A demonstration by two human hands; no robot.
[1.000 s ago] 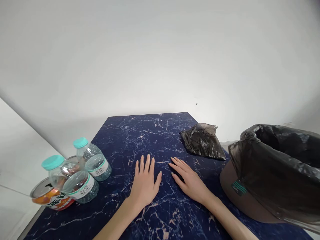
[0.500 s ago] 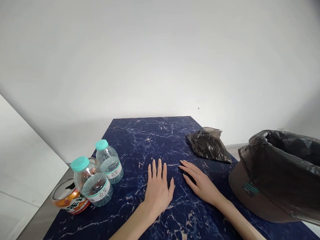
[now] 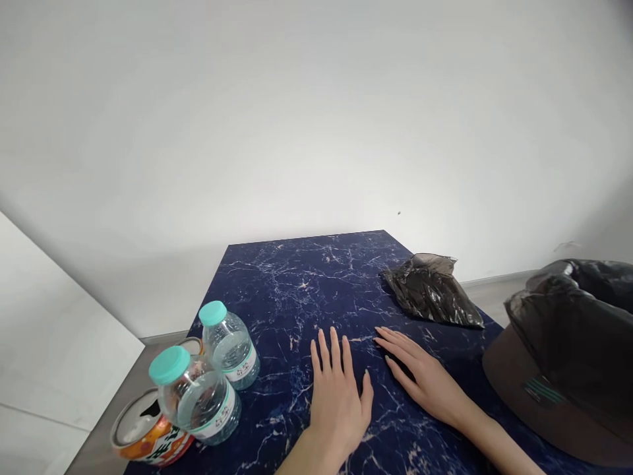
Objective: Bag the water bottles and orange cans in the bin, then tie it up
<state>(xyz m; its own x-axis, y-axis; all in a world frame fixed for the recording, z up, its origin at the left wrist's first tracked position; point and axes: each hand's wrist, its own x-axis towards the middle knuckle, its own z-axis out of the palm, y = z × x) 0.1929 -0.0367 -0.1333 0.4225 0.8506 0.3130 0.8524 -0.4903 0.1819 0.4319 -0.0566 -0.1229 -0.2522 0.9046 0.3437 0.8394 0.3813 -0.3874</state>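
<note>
My left hand (image 3: pixel 340 396) lies flat on the dark blue marbled table (image 3: pixel 297 277), fingers spread and holding nothing. To its right, my right hand (image 3: pixel 420 373) also rests flat on the tabletop, palm down and empty. Left of my left hand stand two clear water bottles with turquoise caps, the nearer bottle (image 3: pixel 200 402) and the farther bottle (image 3: pixel 235 353), both partly filled. An opened orange drink can (image 3: pixel 153 439) is beside the nearer bottle. Behind the bottles a second can (image 3: pixel 194 344) is mostly hidden, only part of its rim showing.
A crumpled black plastic bag (image 3: pixel 435 293) lies at the table's right edge. At the far right stands a brown bin (image 3: pixel 514 376) lined with a black bag (image 3: pixel 568 330). A white wall (image 3: pixel 316 119) rises behind the table.
The view has tilted and shifted slightly, so the table's things appear lower and more to the right. Both hands stay flat on the table; nothing has been picked up.
</note>
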